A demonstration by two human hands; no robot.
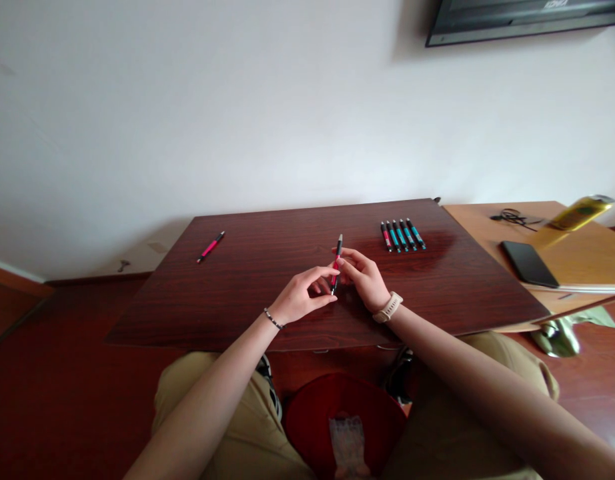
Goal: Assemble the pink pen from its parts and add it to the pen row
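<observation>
- Right hand (365, 277): grip closed on the held pen (336, 265), pink and black, between the desk's (267, 240) middle and front edge.
- Left hand (307, 290): fingers at that pen's lower part; whether its grip is closed, I cannot tell.
- Loose pink pen (210, 247): lying near the back left corner.
- Pen row (402, 235): one pink, four teal, near the back right corner.

Left of centre, a hand could pass between the lone pen (210, 247) and left hand (303, 293); right of centre, the pen row (401, 236) blocks; the wall (287, 120) stands behind.
</observation>
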